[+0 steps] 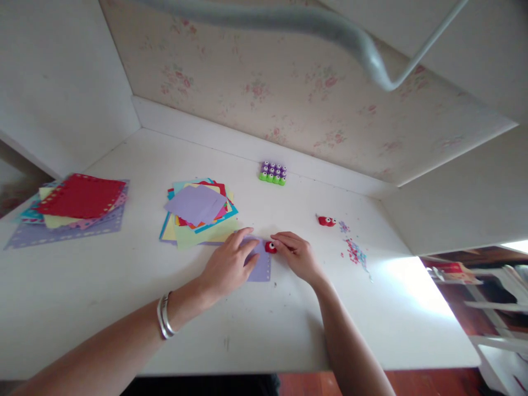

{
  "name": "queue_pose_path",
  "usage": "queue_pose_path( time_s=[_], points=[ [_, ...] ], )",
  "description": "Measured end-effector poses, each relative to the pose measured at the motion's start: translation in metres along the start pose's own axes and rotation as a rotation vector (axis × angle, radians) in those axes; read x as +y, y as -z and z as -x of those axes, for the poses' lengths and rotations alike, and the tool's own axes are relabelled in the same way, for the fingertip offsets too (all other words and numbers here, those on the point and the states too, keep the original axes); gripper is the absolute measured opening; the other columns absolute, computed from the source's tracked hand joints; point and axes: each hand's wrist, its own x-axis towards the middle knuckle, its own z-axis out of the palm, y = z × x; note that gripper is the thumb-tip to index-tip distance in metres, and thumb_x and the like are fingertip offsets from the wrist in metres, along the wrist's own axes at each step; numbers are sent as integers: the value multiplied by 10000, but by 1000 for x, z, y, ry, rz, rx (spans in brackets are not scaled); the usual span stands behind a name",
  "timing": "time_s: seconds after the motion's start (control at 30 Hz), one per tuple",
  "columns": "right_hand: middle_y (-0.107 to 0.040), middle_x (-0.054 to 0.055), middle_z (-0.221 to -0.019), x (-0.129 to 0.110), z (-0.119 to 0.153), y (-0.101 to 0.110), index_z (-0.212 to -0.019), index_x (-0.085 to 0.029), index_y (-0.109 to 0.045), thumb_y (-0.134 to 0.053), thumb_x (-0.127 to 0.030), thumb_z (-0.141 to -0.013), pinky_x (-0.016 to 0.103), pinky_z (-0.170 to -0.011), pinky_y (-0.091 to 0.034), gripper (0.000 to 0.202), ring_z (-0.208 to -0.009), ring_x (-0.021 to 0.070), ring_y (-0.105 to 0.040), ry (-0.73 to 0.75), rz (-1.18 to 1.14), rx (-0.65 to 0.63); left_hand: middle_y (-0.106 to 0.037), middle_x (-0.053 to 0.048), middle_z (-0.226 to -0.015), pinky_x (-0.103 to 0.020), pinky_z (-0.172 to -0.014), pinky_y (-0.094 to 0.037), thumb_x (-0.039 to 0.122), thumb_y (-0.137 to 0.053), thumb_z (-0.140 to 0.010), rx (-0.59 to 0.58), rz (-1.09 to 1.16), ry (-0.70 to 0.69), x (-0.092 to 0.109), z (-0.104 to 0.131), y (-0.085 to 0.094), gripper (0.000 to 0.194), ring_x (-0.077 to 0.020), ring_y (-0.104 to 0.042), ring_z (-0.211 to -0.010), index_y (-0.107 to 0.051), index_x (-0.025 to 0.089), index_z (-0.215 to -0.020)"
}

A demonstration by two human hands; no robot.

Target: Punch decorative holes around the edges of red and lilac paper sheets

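A small sheet of purple paper (260, 269) lies on the white table in front of me, with tiny holes along its right edge. My left hand (233, 264) rests over the sheet's left part, fingers apart. At the sheet's upper right edge sits a small red paper punch (270, 247) with googly eyes. My right hand (297, 254) grips this punch from the right, fingers partly hiding it. A second red paper punch (327, 221) with eyes stands farther right. Whether the held punch is pressed down, I cannot tell.
Behind my left hand lies a pile of coloured paper (196, 204). Far left is another stack with a red punched sheet (84, 195) on top. Purple and green punches (273, 173) with eyes stand near the back wall. Punched-out confetti (355, 252) is scattered at right.
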Motion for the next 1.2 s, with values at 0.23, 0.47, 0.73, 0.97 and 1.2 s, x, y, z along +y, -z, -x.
queue_pose_path(
  time_s=[0.23,0.47,0.73,0.97,1.2],
  points=[
    [-715,36,-947,-6,-15,15,-959,-239,-733,-571,-375,-868,276,-714,-528,231,-820,166,-663,-99,-22,-238,-541,-100,-1311,-498,-1061,-339,320,-533,-875,-71,-128,-113,4,5,13,299,-302,-445,-1232,-650,220,-1131],
    [-714,32,-889,-7,-24,18,-917,-225,-745,-567,-383,-862,269,-665,-524,244,-719,146,-645,-148,-21,-283,-600,-90,-1236,-483,-1121,-229,328,-580,-846,-125,-79,-116,-2,7,6,324,-267,-482,-1205,-626,214,-1145],
    [-714,27,-911,-9,-28,19,-909,-231,-744,-555,-360,-871,267,-687,-507,232,-759,146,-640,-126,-6,-297,-596,-93,-1232,-473,-1129,-221,350,-582,-846,-147,-104,-118,-2,7,9,339,-265,-476,-1203,-624,195,-1145],
    [-704,23,-863,-14,-28,21,-834,-224,-742,-571,-364,-861,264,-692,-503,223,-763,149,-641,-91,-15,-333,-598,-85,-1233,-485,-1119,-238,355,-581,-844,-115,-81,-117,-3,8,7,337,-266,-480,-1201,-622,222,-1151],
    [-695,17,-827,-16,-32,23,-824,-228,-733,-566,-359,-863,261,-653,-493,216,-708,144,-626,-130,5,-340,-581,-84,-1242,-478,-1128,-217,360,-597,-830,-146,-99,-121,-2,9,8,341,-264,-472,-1201,-617,218,-1139]
  ],
)
